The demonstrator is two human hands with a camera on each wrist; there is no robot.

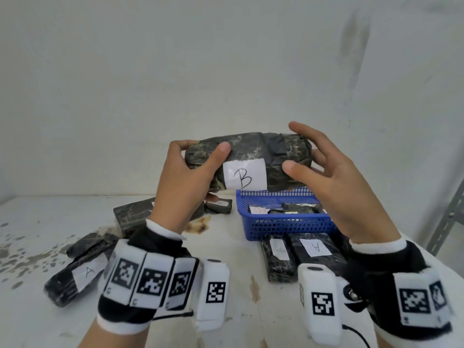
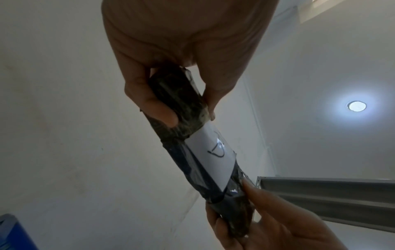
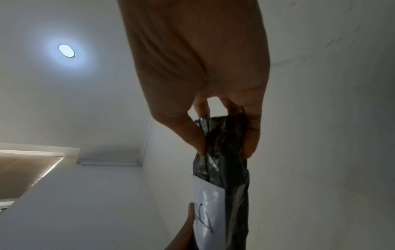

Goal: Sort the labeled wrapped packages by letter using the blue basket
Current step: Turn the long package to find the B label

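Above table (image 1: 238,310), both hands grip B package (image 1: 248,156) ends.

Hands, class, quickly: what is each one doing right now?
Left hand: grips one end of the B package.
Right hand: holds the package's other end, fingers loosely around it.

Looks like a bare storeroom or packing area: plain white walls (image 1: 226,59), stained white worktop (image 1: 30,247), grey slotted-angle metal shelving (image 1: 449,217) at 3 o'clock, recessed ceiling light (image 3: 66,50).
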